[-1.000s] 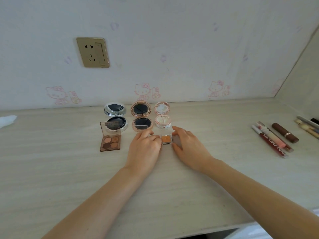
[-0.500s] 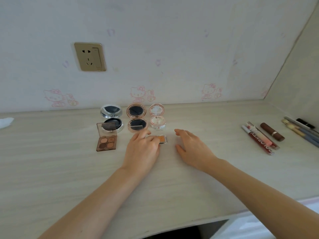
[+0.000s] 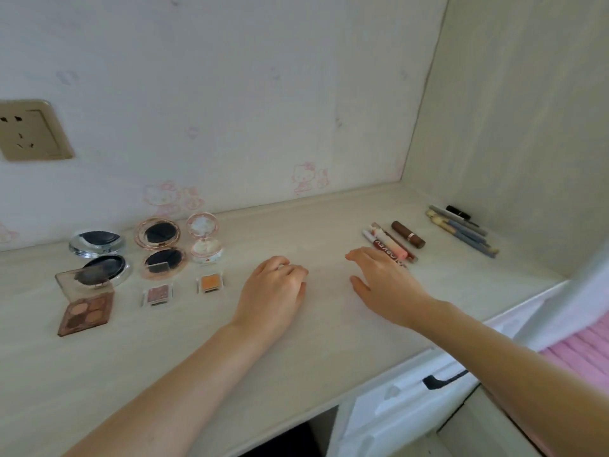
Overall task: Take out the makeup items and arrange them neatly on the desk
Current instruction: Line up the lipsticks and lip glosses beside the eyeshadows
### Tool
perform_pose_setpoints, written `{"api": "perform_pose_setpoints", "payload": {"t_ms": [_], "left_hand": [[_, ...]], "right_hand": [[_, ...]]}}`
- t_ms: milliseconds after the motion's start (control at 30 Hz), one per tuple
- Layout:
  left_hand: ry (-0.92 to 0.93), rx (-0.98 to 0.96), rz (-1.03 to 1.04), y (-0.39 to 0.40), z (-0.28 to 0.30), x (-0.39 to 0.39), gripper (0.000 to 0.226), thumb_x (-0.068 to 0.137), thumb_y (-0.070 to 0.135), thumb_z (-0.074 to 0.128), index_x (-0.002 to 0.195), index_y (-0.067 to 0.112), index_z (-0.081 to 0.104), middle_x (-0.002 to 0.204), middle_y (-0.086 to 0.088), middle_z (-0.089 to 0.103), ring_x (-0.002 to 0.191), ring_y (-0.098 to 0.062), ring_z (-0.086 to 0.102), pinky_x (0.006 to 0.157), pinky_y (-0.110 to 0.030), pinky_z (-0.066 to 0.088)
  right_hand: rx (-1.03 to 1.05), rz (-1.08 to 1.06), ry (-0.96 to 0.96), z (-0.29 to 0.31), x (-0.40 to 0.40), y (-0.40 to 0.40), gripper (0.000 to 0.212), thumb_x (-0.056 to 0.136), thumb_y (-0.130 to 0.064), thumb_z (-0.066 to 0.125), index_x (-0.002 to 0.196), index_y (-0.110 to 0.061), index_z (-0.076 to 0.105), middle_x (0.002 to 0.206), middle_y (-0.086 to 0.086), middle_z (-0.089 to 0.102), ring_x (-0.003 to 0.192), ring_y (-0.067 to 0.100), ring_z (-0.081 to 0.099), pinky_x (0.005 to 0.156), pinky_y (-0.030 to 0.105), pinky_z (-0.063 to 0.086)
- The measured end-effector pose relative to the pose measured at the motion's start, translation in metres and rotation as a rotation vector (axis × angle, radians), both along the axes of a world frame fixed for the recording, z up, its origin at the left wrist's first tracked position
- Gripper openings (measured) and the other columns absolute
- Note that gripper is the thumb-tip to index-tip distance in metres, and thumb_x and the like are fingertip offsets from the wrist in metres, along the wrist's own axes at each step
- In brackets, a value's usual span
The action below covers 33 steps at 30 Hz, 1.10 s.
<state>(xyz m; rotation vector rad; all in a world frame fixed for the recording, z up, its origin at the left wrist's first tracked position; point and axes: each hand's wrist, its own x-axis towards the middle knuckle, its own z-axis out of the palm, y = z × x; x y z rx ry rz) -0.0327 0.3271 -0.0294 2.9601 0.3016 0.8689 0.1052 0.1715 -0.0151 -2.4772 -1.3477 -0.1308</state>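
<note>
Landmark: the wall socket (image 3: 31, 130), on the wall behind the desk (image 3: 164, 357).
Below the socket: three open compacts (image 3: 158, 249) in a row along the wall.
In front of the compacts: a four-pan palette (image 3: 86, 311), then two small single pans (image 3: 184, 288) to its right.
Far right of the socket: lip tubes (image 3: 392, 245), with pencils (image 3: 461, 230) beyond them by the side panel.

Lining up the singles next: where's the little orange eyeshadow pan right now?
In the head view, the orange eyeshadow pan lies left of centre on the desk, just in front of the pink-white compact, right of the pinkish single pan.
</note>
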Motion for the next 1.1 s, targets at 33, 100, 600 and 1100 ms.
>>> {"api": "perform_pose_setpoints", "payload": {"t_ms": [33,100,600,1100], "left_hand": [[0.009,-0.009,-0.014,-0.004,0.0,0.009,0.015,0.072,0.009,0.078,0.086,0.01,0.075,0.082,0.0,0.074,0.091,-0.023,0.067,0.077,-0.029,0.052],[0.034,-0.035,-0.046,-0.012,-0.001,0.028,0.016,0.081,0.013,0.069,0.096,0.011,0.074,0.092,-0.002,0.074,0.101,-0.023,0.063,0.083,-0.03,0.049],[0.112,-0.355,-0.098,-0.043,0.015,0.172,0.024,0.096,0.031,0.048,0.112,0.026,0.066,0.108,-0.009,0.061,0.106,-0.026,0.056,0.082,-0.035,0.048],[0.445,-0.42,-0.033,-0.046,0.012,0.263,0.022,0.093,0.032,0.043,0.084,0.012,0.047,0.111,-0.017,0.058,0.103,-0.036,0.055,0.08,-0.036,0.045]], "right_hand": [[-0.001,-0.027,0.003,0.0,0.006,-0.009,0.042,0.097,-0.025,0.046,0.138,-0.015,0.043,0.143,0.0,0.043,0.133,0.018,0.038,0.103,0.031,0.037],[-0.003,-0.073,0.013,0.0,0.019,-0.028,0.042,0.096,-0.025,0.047,0.137,-0.016,0.044,0.143,0.0,0.043,0.131,0.02,0.04,0.101,0.033,0.041],[0.007,-0.331,0.152,-0.013,0.124,-0.078,0.042,0.094,-0.022,0.048,0.135,-0.015,0.046,0.134,0.006,0.05,0.121,0.025,0.048,0.098,0.033,0.042],[-0.081,-0.45,0.004,-0.017,0.152,-0.046,0.033,0.097,-0.037,0.043,0.11,-0.012,0.061,0.109,0.009,0.055,0.104,0.027,0.051,0.084,0.039,0.048]]}}
